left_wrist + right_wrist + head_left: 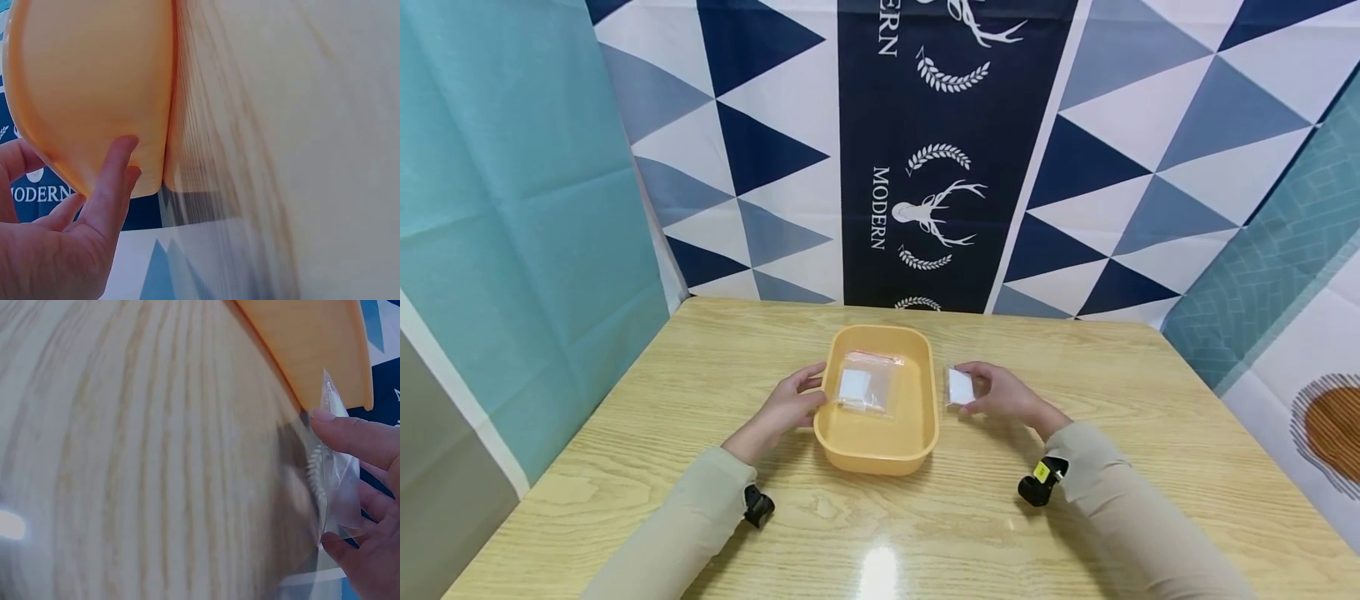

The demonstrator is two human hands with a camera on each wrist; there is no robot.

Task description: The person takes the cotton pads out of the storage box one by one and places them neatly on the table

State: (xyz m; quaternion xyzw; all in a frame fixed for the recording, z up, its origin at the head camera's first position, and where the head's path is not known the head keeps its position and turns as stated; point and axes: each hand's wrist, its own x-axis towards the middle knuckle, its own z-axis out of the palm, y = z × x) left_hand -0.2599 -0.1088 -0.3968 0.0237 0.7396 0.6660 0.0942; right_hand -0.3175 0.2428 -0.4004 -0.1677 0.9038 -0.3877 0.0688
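Note:
A yellow-orange plastic basin (876, 442) stands on the table. Inside it lies a clear zip bag (880, 392) with a white square item in it. At the basin's left side, my left hand (792, 402) touches the outer wall, fingers extended and spread; the left wrist view shows the fingertips (128, 145) against the wall. My right hand (1000, 392) pinches a small clear plastic bag (340, 487) with a white, flat content, between thumb and fingers. That bag is just right of the basin, apart from it.
The wood-grain table (587, 467) extends on all sides of the basin. Behind it hangs a patterned cloth (775, 125) with triangles and deer heads. A teal cloth (535, 167) hangs at the left. Each sleeve carries a black wrist camera (1039, 483).

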